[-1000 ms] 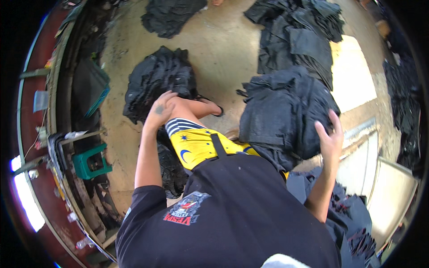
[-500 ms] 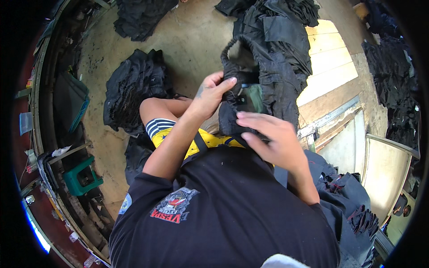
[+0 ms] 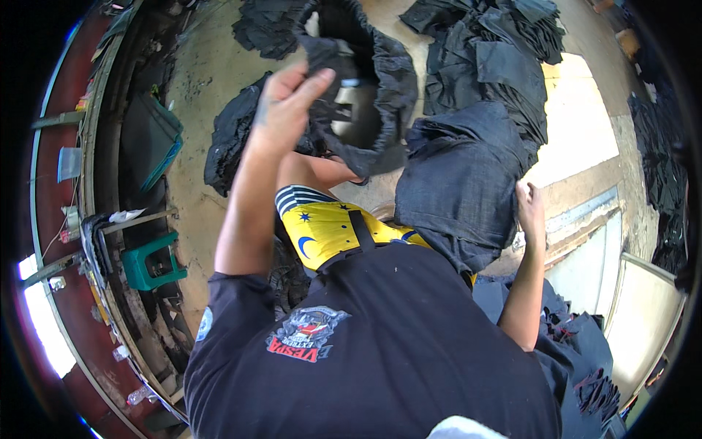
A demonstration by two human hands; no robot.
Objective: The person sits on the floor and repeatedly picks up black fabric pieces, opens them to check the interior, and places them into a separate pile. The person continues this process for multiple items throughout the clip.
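My left hand [image 3: 287, 102] is raised ahead of me, its thumb and fingers closed on the rim of a black garment with a gathered elastic opening [image 3: 395, 80]. The opening hangs wide in a loop, and the floor shows through it. To the right, over my thigh, lies a dark folded cloth piece [image 3: 461, 175], wrinkled along its lower side. My right hand [image 3: 531, 212] is at that piece's right edge with its fingers curled round the border. The fingertips there are partly hidden.
Heaps of black cloth pieces lie ahead [image 3: 504, 73], at the far left [image 3: 267, 29] and beside my left leg [image 3: 230, 146]. More dark fabric [image 3: 574, 358] is piled at my right side. A green plastic stool [image 3: 153, 262] stands at the left, near a wooden ledge.
My left hand has swung up and left, carrying the gathered garment away from the heap. My right hand has moved right onto the edge of the dark cloth piece. The view has shifted slightly.
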